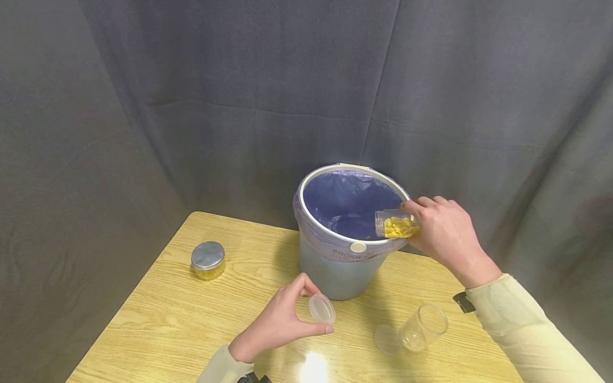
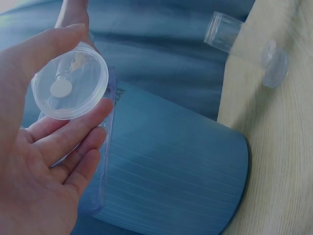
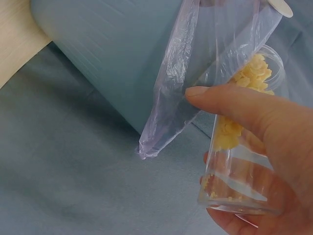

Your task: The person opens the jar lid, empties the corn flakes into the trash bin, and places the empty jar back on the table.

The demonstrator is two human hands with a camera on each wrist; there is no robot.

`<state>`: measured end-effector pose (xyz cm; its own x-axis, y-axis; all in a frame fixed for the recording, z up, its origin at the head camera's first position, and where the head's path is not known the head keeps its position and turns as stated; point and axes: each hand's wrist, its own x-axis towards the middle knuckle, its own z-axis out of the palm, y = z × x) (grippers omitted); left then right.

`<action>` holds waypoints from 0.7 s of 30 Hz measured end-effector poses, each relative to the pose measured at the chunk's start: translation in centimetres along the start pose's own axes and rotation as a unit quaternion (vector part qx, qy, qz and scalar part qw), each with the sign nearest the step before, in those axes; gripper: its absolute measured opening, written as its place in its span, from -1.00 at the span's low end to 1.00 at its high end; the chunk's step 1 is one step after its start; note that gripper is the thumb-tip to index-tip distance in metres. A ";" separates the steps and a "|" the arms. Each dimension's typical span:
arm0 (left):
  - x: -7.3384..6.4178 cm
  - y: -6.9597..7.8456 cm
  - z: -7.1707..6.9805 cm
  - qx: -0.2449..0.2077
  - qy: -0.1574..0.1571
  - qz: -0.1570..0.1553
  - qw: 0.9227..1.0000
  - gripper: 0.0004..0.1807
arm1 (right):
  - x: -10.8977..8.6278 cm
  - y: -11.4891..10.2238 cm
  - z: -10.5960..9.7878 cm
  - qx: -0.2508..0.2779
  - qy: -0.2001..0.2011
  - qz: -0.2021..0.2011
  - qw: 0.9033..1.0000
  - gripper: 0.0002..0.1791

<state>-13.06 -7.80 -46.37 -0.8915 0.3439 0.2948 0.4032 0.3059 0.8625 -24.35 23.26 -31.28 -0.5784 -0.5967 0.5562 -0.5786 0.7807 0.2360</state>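
My right hand (image 1: 442, 234) grips a clear plastic jar (image 3: 212, 193), tipped nearly on its side with its mouth over the near right rim of a bin (image 1: 335, 274). Yellow flaky pieces (image 1: 401, 227) lie gathered toward the jar's mouth, and a few crumbs show at its base in the right wrist view. In front of the bin, my left hand (image 1: 282, 319) pinches a round clear lid (image 2: 71, 105) by its edge between thumb and fingers. A thin purple liner (image 3: 168, 93) is folded over the bin's rim.
A short jar with a silver lid (image 1: 208, 256) and yellow contents stands at the left of the wooden table (image 1: 167, 319). At the front right are an uncapped clear jar (image 1: 425, 327) and a clear lid (image 1: 386, 339). A grey curtain (image 1: 249, 106) hangs behind the bin.
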 end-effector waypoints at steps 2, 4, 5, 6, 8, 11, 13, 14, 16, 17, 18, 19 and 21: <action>0.0 0.0 0.0 -0.002 0.000 -0.001 1.000 -0.41 | 0.0 0.0 0.0 -0.001 -0.002 0.000 1.000 -0.42; 0.0 0.0 0.0 -0.002 0.000 -0.001 1.000 -0.41 | 0.1 0.0 0.0 -0.003 -0.004 0.000 1.000 -0.42; 0.0 0.0 0.0 -0.002 0.000 -0.001 1.000 -0.41 | 0.1 0.0 0.0 -0.004 -0.005 -0.001 1.000 -0.43; 0.0 0.0 0.0 -0.002 0.001 0.000 1.000 -0.41 | 0.1 -0.1 -0.1 -0.005 -0.006 -0.002 1.000 -0.43; -0.1 -0.1 0.0 -0.001 0.001 0.001 1.000 -0.41 | 0.2 -0.1 -0.1 -0.008 -0.009 -0.002 1.000 -0.43; -0.1 -0.1 0.0 0.000 0.000 0.000 1.000 -0.41 | 0.2 -0.2 -0.1 -0.012 -0.014 -0.004 1.000 -0.43; -0.1 -0.1 0.0 -0.001 -0.001 -0.001 1.000 -0.41 | 0.3 -0.2 0.0 -0.015 -0.016 -0.004 1.000 -0.44; -0.1 -0.1 0.0 -0.001 -0.002 -0.003 1.000 -0.40 | 0.3 -0.2 0.0 -0.016 -0.016 -0.005 1.000 -0.44; -0.1 -0.1 0.0 -0.001 -0.003 -0.004 1.000 -0.40 | 0.3 -0.2 0.0 -0.018 -0.014 -0.006 1.000 -0.44; -0.1 -0.1 0.0 -0.001 -0.003 -0.004 1.000 -0.40 | 0.4 -0.2 0.0 -0.019 -0.013 -0.007 1.000 -0.44; -0.1 0.0 0.0 -0.001 -0.003 -0.004 1.000 -0.40 | 0.4 -0.2 0.1 -0.019 -0.012 -0.007 1.000 -0.43; -0.1 0.0 0.0 -0.001 -0.002 -0.004 1.000 -0.40 | 0.4 -0.2 0.1 -0.020 -0.011 -0.008 1.000 -0.43; -0.1 0.0 -0.1 -0.002 -0.002 -0.004 1.000 -0.40 | 0.4 -0.2 0.1 -0.019 -0.009 -0.008 1.000 -0.43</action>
<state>-12.99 -7.90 -46.41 -0.8938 0.3450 0.2867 0.3955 0.3044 0.8666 -24.54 22.82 -31.15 -0.5803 -0.6119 0.5374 -0.5652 0.7777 0.2751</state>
